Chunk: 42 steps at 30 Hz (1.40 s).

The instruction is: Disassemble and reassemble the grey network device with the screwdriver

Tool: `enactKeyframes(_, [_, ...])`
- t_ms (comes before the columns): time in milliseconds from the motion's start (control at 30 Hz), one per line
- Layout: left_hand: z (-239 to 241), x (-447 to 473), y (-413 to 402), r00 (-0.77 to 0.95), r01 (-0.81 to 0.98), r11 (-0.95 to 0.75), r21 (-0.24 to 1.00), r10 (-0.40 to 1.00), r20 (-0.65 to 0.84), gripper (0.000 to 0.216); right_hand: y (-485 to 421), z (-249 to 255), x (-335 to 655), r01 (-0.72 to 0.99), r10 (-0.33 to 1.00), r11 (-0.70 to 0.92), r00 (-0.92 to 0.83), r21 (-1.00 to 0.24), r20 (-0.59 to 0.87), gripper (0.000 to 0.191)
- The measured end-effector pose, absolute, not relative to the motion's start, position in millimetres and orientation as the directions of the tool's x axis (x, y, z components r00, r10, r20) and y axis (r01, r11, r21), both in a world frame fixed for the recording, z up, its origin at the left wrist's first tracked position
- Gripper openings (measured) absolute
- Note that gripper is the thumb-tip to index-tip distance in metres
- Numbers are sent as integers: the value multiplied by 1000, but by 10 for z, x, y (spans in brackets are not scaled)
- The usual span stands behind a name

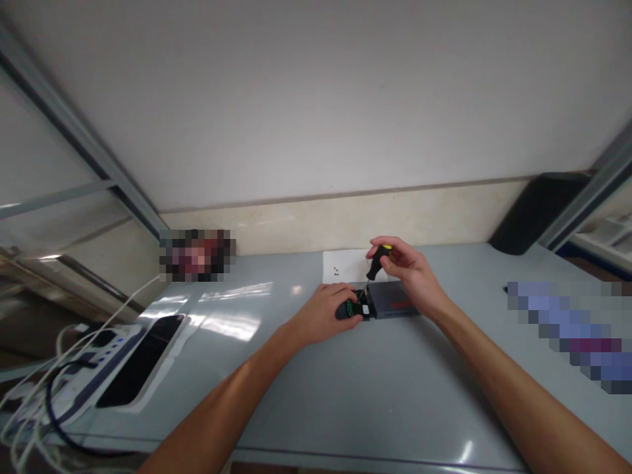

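Observation:
My left hand is closed around the end of a small dark electronic device with a green circuit board showing between its fingers. In my right hand is a black and yellow screwdriver, tilted, its shaft pointing down at the board's inner end. Whether the tip touches a screw is too small to tell. Right beside the board lies a flat grey metal case with red marking, partly covered by my right hand. Behind them is a white sheet of paper bearing several tiny dark pieces that look like screws.
The grey table meets a wall at the back. On the left lie a black-screened phone or tablet, a white power strip and tangled cables. A black cylinder-like object leans at the back right. Blurred-out items flank both sides.

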<state>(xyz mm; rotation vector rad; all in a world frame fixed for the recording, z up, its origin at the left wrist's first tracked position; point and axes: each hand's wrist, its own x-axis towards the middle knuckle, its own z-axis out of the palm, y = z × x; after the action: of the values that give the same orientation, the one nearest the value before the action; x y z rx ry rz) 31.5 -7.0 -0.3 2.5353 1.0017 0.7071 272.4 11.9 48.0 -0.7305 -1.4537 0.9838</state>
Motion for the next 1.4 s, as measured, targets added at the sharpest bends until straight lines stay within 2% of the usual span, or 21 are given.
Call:
enactKeyframes(133, [6,316,-75,629,553,-691,465,712,311,22,107,484,2706,-82,872,473,-97,-877,479,23])
enactKeyframes(233, [9,313,-75,630,553,-689,469,714,306,22,116,493,2713,-69,880,465,-67,-883,469,25])
enactKeyframes(433, [7,312,-69,634,549,-695,465,709,310,22,105,496,2717,-109,888,432,-122,-895,443,29])
enactKeyframes(633, [13,315,-69,636,552,-694,462,709,305,22,137,470,2729,-64,880,471,-37,-880,474,25])
enactKeyframes(767, [16,317,-69,635,556,-695,456,709,306,21,166,436,2747,-113,900,420,-72,-900,429,33])
enactKeyframes(867, [23,322,-73,639,549,-696,463,707,303,20,157,404,2699,-150,898,421,-69,-894,435,26])
enactKeyframes(967, [21,319,-72,634,558,-689,463,714,298,21,137,398,2646,-96,887,459,-2,-883,462,22])
enactKeyframes(1067, [9,310,-64,636,559,-689,461,713,295,22,133,418,2653,-42,882,471,15,-881,471,24])
enactKeyframes(1200, [5,308,-57,633,563,-688,459,715,296,22,151,423,2710,-116,910,405,-53,-907,412,36])
enactKeyframes(1300, [12,312,-55,634,566,-688,453,715,294,21,154,411,2714,-155,904,404,-84,-902,419,25])
enactKeyframes(1400, [17,314,-55,639,555,-695,457,708,300,21,148,419,2697,-125,896,432,-47,-893,441,24])
